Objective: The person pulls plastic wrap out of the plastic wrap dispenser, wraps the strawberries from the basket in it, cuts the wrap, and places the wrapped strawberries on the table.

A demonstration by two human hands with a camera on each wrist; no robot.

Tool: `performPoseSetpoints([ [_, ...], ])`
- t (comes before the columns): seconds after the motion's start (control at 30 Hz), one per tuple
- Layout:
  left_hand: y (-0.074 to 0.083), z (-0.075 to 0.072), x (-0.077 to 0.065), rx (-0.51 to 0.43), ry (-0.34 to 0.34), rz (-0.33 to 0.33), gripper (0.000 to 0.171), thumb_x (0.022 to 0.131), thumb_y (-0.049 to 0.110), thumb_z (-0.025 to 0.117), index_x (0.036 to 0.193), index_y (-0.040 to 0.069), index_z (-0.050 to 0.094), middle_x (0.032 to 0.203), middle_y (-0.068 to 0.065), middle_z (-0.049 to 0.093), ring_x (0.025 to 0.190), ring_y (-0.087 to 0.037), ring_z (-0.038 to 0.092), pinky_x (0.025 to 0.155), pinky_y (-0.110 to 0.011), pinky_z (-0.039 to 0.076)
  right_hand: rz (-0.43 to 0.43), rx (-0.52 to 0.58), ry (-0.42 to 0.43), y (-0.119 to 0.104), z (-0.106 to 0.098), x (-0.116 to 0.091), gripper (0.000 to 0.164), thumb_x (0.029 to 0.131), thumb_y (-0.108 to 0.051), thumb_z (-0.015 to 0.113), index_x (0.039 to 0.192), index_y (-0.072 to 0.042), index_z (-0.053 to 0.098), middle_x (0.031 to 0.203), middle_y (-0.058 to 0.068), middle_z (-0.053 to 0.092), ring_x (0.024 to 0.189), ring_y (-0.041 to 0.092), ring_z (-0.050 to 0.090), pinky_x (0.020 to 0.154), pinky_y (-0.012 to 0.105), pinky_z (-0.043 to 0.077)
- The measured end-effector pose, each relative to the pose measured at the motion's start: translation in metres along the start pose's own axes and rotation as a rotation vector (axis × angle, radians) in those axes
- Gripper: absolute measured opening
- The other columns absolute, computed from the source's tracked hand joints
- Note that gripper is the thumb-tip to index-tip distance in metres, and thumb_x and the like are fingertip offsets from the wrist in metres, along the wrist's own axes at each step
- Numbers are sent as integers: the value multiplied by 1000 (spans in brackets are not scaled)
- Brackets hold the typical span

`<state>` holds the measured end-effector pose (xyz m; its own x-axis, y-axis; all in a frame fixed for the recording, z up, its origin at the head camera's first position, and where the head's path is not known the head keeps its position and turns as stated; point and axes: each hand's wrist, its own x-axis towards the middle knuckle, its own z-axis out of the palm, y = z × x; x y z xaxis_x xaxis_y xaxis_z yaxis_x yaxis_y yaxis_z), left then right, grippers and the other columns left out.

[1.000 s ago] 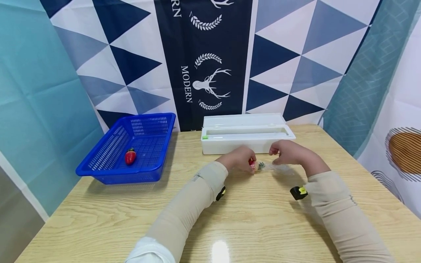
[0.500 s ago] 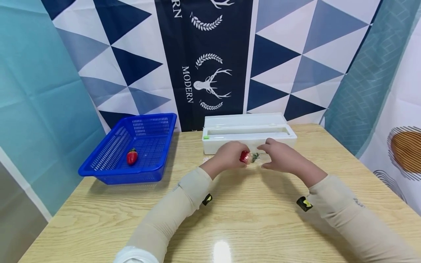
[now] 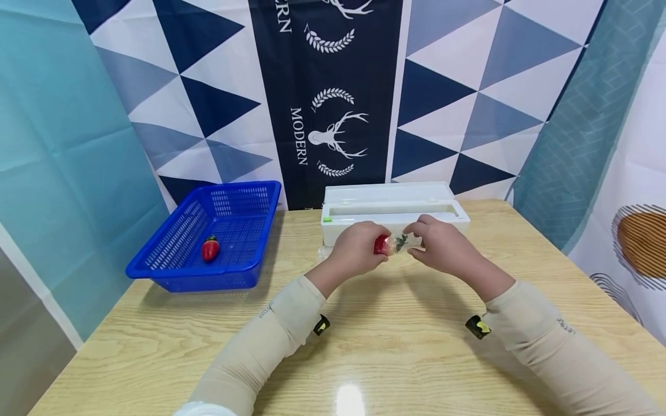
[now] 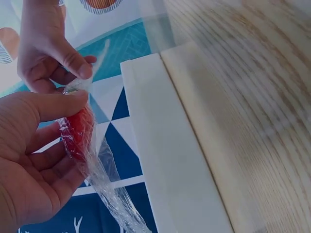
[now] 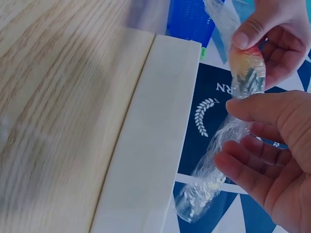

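A strawberry [image 3: 382,245] wrapped in clear plastic film is held above the table, its green leaves toward the right. My left hand [image 3: 359,248] grips its red body, thumb on the near face and fingers curled behind, as the left wrist view shows. At the leafy end, my right hand [image 3: 442,245] pinches the gathered film between thumb and fingers. A twisted tail of film [image 5: 199,194] trails from that hand in the right wrist view. Another loose tail of film [image 4: 116,208] hangs from the left side.
Just behind the hands stands a long white box [image 3: 335,232] with its lid raised. At the left, a blue perforated basket [image 3: 189,271] holds an unwrapped strawberry [image 3: 210,249]. A patterned cloth [image 3: 322,69] hangs behind the wooden table [image 3: 395,346].
Both hands have lifted the wrapped strawberry off the table and shifted it left. My right hand has moved in from the loose film to the leafy end.
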<state>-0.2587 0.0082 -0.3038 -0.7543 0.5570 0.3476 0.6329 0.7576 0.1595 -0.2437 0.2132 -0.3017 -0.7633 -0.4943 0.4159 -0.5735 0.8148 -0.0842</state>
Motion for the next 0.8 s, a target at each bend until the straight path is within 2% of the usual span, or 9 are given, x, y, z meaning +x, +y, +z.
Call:
performPoseSetpoints([
  [0.27, 0, -6, -5, -33, 36, 13, 47, 79, 28, 82, 121, 13, 67, 113, 0, 66, 102, -13, 59, 87, -22, 49, 33, 81, 49, 2, 5, 1, 28, 80, -6, 76, 105, 4, 66, 87, 10, 61, 68, 18, 59, 64, 37, 53],
  [0.47, -3, -7, -6, -111, 83, -5, 46, 79, 25, 83, 120, 13, 67, 115, -1, 67, 103, -13, 59, 87, -22, 49, 102, 245, 31, 6, 5, 1, 30, 82, -8, 76, 109, 3, 68, 91, 9, 63, 74, 18, 60, 65, 34, 53],
  [0.7, -4, -5, -6, -273, 94, -69, 47, 79, 23, 83, 122, 11, 67, 116, -1, 66, 101, -13, 58, 83, -18, 49, 237, 500, -31, 6, 6, 2, 40, 82, -12, 78, 116, 4, 64, 100, 12, 67, 87, 24, 65, 66, 26, 55],
  [0.8, -3, -5, -6, -332, 100, -92, 48, 79, 22, 83, 122, 10, 66, 116, -2, 65, 99, -12, 58, 81, -16, 49, 281, 567, -59, 5, 7, 3, 45, 83, -13, 78, 120, 5, 60, 102, 14, 67, 92, 26, 65, 69, 24, 55],
])
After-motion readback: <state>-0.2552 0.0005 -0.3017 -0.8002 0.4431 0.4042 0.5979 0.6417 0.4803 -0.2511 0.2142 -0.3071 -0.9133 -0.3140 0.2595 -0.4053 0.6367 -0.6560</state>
